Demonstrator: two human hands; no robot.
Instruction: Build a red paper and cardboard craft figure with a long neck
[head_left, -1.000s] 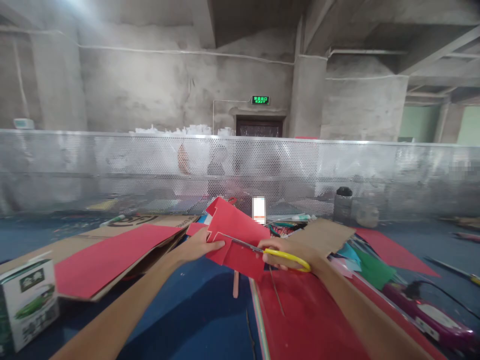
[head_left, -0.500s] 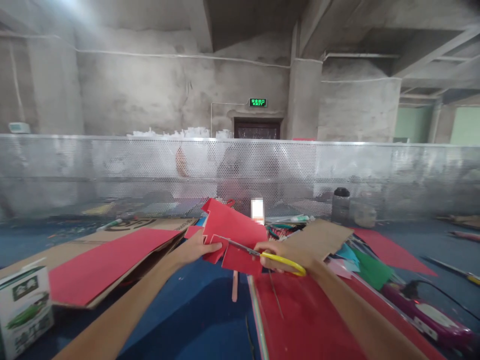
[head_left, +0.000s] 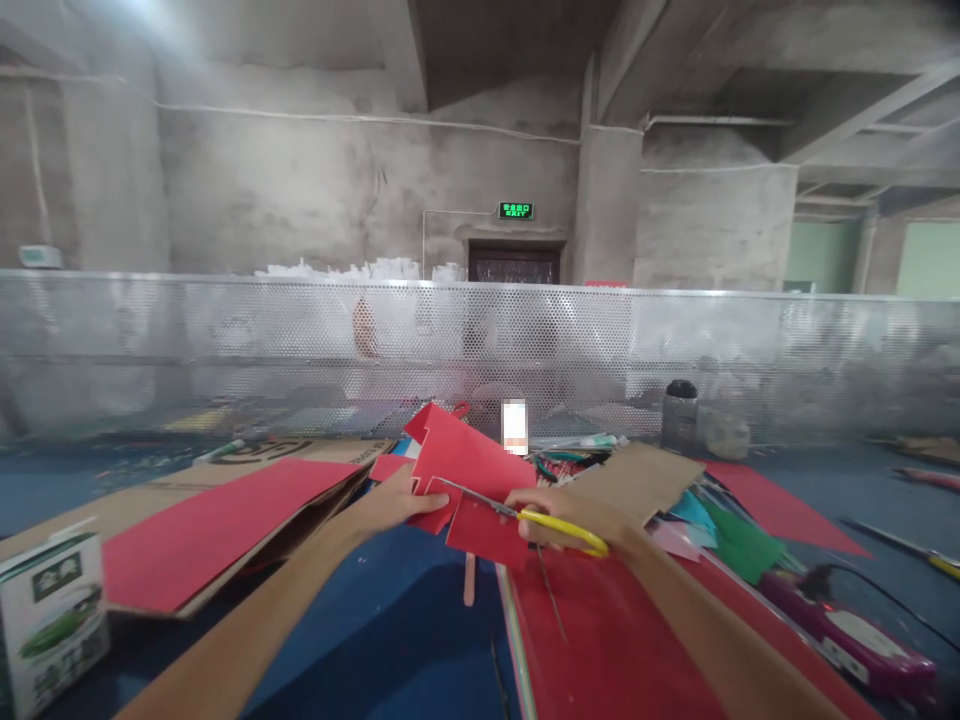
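My left hand (head_left: pixel 399 503) pinches the left edge of a red cut-out card (head_left: pixel 472 470) and holds it up above the blue table. My right hand (head_left: pixel 559 512) grips yellow-handled scissors (head_left: pixel 525 514). Their metal blades point left and lie across the card's middle, in a cut line. The card has notched, stepped edges. Both forearms reach in from the bottom of the view.
A large red sheet (head_left: pixel 615 640) lies under my right arm. Another red sheet (head_left: pixel 202 530) rests on flat cardboard (head_left: pixel 247 455) at the left. A green-and-white box (head_left: pixel 49 620) stands at the lower left. A purple tool (head_left: pixel 847 625), coloured paper scraps (head_left: pixel 727 540) and a dark jar (head_left: pixel 679 415) sit at the right. A perforated metal screen (head_left: pixel 480 340) bounds the far side.
The red card has dropped slightly and tilted, and the scissors have worked a little further left into it. Both hands keep their hold.
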